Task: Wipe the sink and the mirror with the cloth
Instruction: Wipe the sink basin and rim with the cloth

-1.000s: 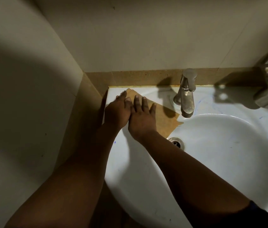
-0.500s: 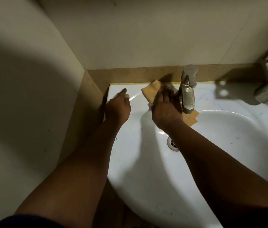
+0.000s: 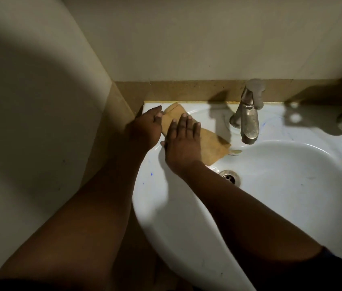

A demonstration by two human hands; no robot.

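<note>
The cloth (image 3: 206, 143) lies flat on the sink (image 3: 187, 217) rim's far-left corner, long axis running toward the tap (image 3: 249, 118), right hand (image 3: 183, 141) pressing flat-fingered, left hand (image 3: 145, 129) flat just beside.

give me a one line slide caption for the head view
Right hand presses a tan cloth flat on the white sink rim left of the tap; left hand rests beside it.

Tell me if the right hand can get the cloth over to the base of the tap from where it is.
Probably yes: the right hand presses flat on the cloth, and only bare sink rim lies between it and the tap.
</note>
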